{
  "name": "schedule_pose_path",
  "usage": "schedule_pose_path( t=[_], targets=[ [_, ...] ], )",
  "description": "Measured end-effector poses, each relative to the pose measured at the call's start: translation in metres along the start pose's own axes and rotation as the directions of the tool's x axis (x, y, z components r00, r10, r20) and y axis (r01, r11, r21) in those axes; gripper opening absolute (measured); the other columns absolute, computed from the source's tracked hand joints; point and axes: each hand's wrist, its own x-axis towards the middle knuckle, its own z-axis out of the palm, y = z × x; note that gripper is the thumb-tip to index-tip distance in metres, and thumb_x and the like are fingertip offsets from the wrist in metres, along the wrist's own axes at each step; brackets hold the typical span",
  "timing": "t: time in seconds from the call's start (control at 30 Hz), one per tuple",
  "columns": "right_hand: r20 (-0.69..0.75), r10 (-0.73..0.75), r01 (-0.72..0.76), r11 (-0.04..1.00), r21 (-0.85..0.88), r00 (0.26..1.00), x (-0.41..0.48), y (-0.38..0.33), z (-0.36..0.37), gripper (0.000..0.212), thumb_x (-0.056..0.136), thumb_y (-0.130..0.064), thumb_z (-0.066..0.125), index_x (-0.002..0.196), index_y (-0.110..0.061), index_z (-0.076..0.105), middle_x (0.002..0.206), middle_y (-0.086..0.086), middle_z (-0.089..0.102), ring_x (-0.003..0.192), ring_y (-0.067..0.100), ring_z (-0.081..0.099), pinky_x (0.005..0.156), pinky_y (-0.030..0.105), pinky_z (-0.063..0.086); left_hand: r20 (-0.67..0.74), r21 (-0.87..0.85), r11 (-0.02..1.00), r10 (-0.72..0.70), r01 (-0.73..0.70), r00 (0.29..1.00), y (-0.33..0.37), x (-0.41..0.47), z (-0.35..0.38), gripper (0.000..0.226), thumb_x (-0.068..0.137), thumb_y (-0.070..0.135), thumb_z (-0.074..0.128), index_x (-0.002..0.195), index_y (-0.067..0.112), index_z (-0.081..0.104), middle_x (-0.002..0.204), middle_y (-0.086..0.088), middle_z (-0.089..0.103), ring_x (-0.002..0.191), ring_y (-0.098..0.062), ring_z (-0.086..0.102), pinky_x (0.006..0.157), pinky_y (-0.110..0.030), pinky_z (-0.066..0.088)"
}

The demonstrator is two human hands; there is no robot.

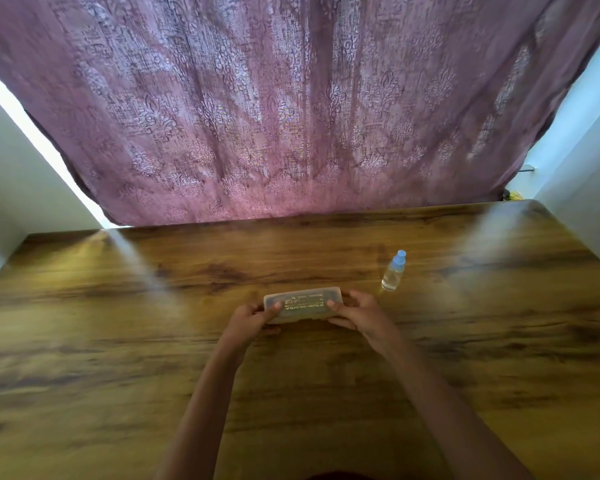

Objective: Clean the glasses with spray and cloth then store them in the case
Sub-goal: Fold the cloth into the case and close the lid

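2 bare forearms rise from the bottom centre of the frame. Left hand (pixel 251 320) grips the left end of the case (pixel 302 304), thumb on top, fingers curled underneath. Right hand (pixel 360 315) grips the right end the same way. Case: translucent plastic, long and flat, printed lettering on the lid, held level just above the table (pixel 118 341) at frame centre. Lid appears down; contents too blurred to make out. Spray bottle (pixel 393 272), clear with a blue cap, stands on the table just up and right of the right hand, apart from it. Table is dark wood grain. Behind its far edge hangs a patterned mauve curtain (pixel 291 98), filling the upper frame. Pale walls (pixel 11 174) at both sides.
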Motion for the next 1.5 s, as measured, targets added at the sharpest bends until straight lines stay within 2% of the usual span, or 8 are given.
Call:
schedule_pose_path(
  t=[0.33,0.53,0.7,0.8,0.9,1.1,1.23,1.5],
  targets=[
    [-0.094,-0.046,0.04,0.997,-0.065,0.995,0.002,0.001,0.007,0.051,0.085,-0.007,0.067,0.131,-0.001,0.047,0.125,0.016,0.057,0.101,0.022,0.064,0.071,0.023,0.058,-0.071,0.067,0.997,-0.021,0.026,0.997,-0.005,0.009,0.004,0.046,0.084,0.028,0.069,0.116,-0.004,0.058,0.112,-0.015,0.062,0.094,-0.022,0.064,0.063,-0.022,0.058],
    [-0.103,-0.04,0.036,0.999,-0.037,0.994,0.001,0.0,0.006,0.052,0.084,-0.01,0.068,0.131,-0.004,0.047,0.124,0.013,0.057,0.102,0.021,0.064,0.074,0.024,0.058,-0.054,0.122,0.992,-0.034,0.041,0.998,0.002,0.011,0.003,0.054,0.083,0.032,0.068,0.119,-0.006,0.054,0.116,-0.017,0.059,0.097,-0.025,0.065,0.066,-0.027,0.06],
    [-0.145,-0.126,0.118,0.991,-0.06,0.981,0.002,-0.009,0.007,0.035,0.085,-0.014,0.068,0.114,-0.02,0.049,0.12,0.011,0.057,0.101,0.022,0.064,0.071,0.022,0.057,0.005,0.138,0.978,0.16,-0.16,0.987,0.01,0.01,0.005,0.047,0.086,0.036,0.064,0.125,0.014,0.049,0.118,-0.01,0.059,0.1,-0.021,0.064,0.074,-0.03,0.059],
    [-0.155,-0.144,0.135,0.989,-0.068,0.977,0.008,-0.021,0.005,0.042,0.087,-0.016,0.065,0.124,-0.02,0.046,0.122,0.004,0.055,0.104,0.02,0.062,0.076,0.022,0.055,0.099,0.182,0.94,0.276,-0.29,0.956,0.019,0.018,0.008,0.045,0.085,0.028,0.067,0.125,0.018,0.049,0.117,-0.007,0.062,0.104,-0.023,0.062,0.078,-0.031,0.055],
    [-0.149,-0.153,0.125,0.975,-0.181,0.977,0.016,-0.031,0.002,0.056,0.085,-0.013,0.069,0.134,-0.018,0.043,0.129,0.0,0.054,0.111,0.018,0.057,0.088,0.029,0.052,0.072,0.39,0.854,0.344,-0.344,0.936,0.028,0.033,0.013,0.054,0.078,0.026,0.074,0.126,0.018,0.05,0.115,-0.004,0.063,0.101,-0.021,0.061,0.086,-0.036,0.052],
    [-0.217,-0.24,0.14,0.908,-0.394,0.946,0.03,-0.042,0.001,0.057,0.085,-0.005,0.066,0.136,-0.014,0.044,0.132,0.004,0.055,0.12,0.019,0.052,0.089,0.025,0.044,-0.02,0.711,0.659,0.368,-0.246,0.93,0.029,0.068,0.022,0.073,0.075,0.036,0.075,0.135,0.009,0.044,0.133,-0.016,0.044,0.117,-0.031,0.046,0.099,-0.046,0.044],
    [-0.229,-0.282,0.128,0.845,-0.519,0.932,0.041,-0.037,0.0,0.057,0.082,-0.01,0.071,0.134,-0.014,0.048,0.131,0.006,0.057,0.118,0.022,0.054,0.098,0.037,0.046,-0.009,0.763,0.604,0.362,-0.228,0.932,0.025,0.076,0.021,0.071,0.075,0.04,0.074,0.133,0.01,0.047,0.138,-0.015,0.043,0.126,-0.032,0.037,0.104,-0.046,0.038],
    [-0.249,-0.282,0.083,0.799,-0.595,0.927,0.05,-0.027,0.0,0.061,0.083,-0.022,0.071,0.138,-0.02,0.044,0.134,0.006,0.052,0.121,0.023,0.05,0.1,0.042,0.045,0.002,0.745,0.622,0.359,-0.241,0.933,0.019,0.078,0.018,0.068,0.08,0.04,0.069,0.135,0.009,0.044,0.137,-0.011,0.046,0.125,-0.029,0.037,0.102,-0.04,0.037]
  ],
)
